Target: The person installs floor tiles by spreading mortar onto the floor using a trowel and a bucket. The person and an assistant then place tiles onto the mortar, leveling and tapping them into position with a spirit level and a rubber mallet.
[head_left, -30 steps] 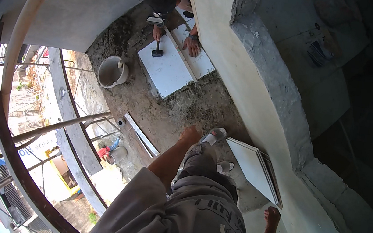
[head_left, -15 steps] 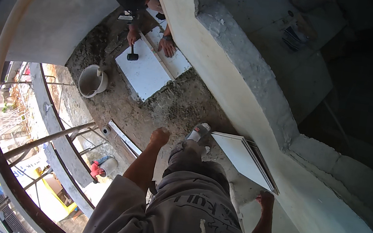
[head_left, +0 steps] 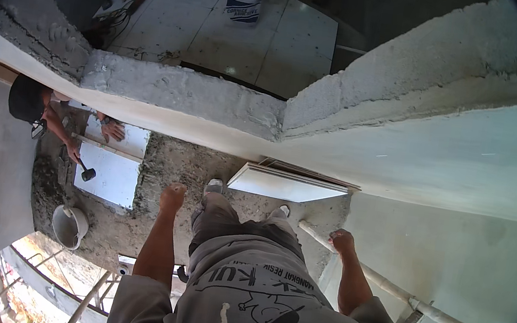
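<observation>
I stand on a mortar bed [head_left: 167,162] and look down past my grey shirt. My left hand [head_left: 173,196] hangs in front of me with the fingers curled shut and nothing in it. My right hand [head_left: 342,240] is also closed and holds nothing; it is just above a pale pipe [head_left: 386,286]. A stack of white tiles [head_left: 288,184] leans against the wall base right ahead of my feet.
Another person [head_left: 30,102] crouches at the left, pressing a laid white tile [head_left: 108,174] with one hand and holding a rubber mallet [head_left: 86,171] in the other. A bucket [head_left: 70,226] stands near the slab edge. A rough concrete wall [head_left: 182,93] runs across, with a tiled floor and a sack [head_left: 243,3] beyond.
The view has swung round, so the crouching person and the tiles have shifted from the top to the left. My arms stay hanging with both hands closed.
</observation>
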Action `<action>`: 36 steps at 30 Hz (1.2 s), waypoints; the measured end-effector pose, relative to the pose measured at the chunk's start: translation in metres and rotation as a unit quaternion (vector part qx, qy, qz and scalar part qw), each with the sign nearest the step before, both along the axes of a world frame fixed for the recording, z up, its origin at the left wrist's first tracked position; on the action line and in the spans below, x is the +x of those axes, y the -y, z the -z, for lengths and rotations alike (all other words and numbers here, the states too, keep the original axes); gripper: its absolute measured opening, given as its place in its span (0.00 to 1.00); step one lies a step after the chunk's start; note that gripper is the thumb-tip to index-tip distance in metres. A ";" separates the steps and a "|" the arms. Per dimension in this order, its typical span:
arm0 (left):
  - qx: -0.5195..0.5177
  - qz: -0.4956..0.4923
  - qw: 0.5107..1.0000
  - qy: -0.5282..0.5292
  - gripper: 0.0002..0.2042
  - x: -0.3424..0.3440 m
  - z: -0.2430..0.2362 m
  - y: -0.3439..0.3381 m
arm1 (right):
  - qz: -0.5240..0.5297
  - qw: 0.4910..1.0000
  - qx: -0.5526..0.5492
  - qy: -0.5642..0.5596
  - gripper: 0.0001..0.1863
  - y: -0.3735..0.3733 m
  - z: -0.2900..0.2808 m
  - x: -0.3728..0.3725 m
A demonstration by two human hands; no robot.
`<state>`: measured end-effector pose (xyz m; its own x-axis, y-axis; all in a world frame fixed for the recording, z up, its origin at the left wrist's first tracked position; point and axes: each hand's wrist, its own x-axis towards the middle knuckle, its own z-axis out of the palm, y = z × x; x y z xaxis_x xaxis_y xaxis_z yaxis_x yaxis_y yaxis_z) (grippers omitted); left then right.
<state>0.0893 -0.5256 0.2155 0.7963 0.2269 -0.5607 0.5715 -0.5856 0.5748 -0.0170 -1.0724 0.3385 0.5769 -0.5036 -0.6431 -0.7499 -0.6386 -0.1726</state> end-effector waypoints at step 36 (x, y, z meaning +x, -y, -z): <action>0.315 0.533 0.785 0.024 0.27 0.115 0.069 0.245 | -0.199 0.956 -0.115 0.183 0.22 0.035 0.180 0.085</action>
